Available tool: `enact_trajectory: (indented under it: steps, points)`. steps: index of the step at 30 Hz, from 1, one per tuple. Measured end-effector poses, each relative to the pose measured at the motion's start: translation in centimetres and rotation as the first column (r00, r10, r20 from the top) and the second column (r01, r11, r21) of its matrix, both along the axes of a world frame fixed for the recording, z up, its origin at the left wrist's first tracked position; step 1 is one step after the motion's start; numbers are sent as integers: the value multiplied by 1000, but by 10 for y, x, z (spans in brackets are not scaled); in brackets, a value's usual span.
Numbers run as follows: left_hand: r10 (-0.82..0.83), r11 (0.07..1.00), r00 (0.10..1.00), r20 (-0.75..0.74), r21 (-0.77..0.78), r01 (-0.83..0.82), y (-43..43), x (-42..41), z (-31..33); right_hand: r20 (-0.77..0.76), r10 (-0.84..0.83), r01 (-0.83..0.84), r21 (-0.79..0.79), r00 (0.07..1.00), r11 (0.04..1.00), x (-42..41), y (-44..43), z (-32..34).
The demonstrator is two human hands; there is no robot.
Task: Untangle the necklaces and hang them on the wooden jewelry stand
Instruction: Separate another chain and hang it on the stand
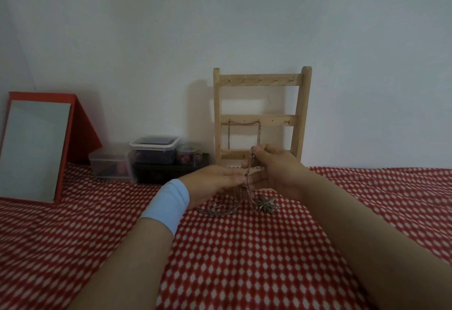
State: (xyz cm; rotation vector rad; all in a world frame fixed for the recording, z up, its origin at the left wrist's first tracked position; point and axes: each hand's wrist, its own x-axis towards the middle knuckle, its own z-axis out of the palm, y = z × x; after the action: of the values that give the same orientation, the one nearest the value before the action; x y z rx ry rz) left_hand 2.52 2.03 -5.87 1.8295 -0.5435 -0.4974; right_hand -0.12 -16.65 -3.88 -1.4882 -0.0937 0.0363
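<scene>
Stand [261,118]: upright against the wall [220,16], on the red dotted cloth [244,260]. It has three rails with small hooks. Both hands hide its foot, and the right hand covers part of the lowest rail.

Hung chain [244,123]: draped between two hooks on the stand's middle rail, with a strand dropping from each hook. The lower ends are lost behind the right hand.

Chain [248,180]: held directly in front of the stand's foot and stretched between the two hands. The rest trails in a loose, blurred heap on the cloth, and its loops cannot be separated by eye. A leaf-shaped pendant [267,204] lies on the cloth in front of the stand, below the right hand.

Right hand [276,170]: fingers curled, with thumb and forefinger clamped on a ring at the chain's upper end, level with the stand's lowest rail.

Left hand [215,182]: in front of the stand and to its left. The fingers are nearly straight and together, and the tips nip the chain lower down. The contact point is blurred. There is a blue wristband [166,207] at the wrist.

The frame's bottom edge cuts off both forearms.

Left of the stand, by the wall, are stacked plastic boxes [154,149] with dark, unreadable contents. Further left is a red-framed mirror [36,148], clipped by the frame's left edge.
</scene>
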Motion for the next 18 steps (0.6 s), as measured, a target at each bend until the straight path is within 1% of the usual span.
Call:
enact_trajectory:
  steps: [2, 4, 5, 8, 11, 15, 18]
  points:
    - [18, 1000, 1000, 25, -25, -17, 1, 0, 0, 3, -3, 3, -17, 1000, 1000, 1, -1, -2]
    - [64, 994, 998, -21, -88, -65, 2, 0, 3, 8, -4, 4, -62, 1000, 998, 2, -2, -3]
    - [62, 994, 997, -38, -90, -65, 3, 0, 5, 14, 7, -6, -101, 1000, 995, 3, -2, -4]
    - [85, 996, 995, -50, -23, -86, 8, -1, 11, 29, 41, -34, -206, 999, 978, 5, -1, -9]
    - [153, 988, 985, -74, -14, -154, 6, 2, 16, 24, 66, -57, -273, 998, 960, 4, 3, -10]
    - [184, 981, 981, -56, 78, -180, 1, 3, 20, -30, 58, -64, -253, 998, 965, 4, 3, -10]
    - [186, 983, 978, -98, 26, -184, -1, 1, 21, -67, 129, -141, -236, 989, 961, 3, 0, -11]
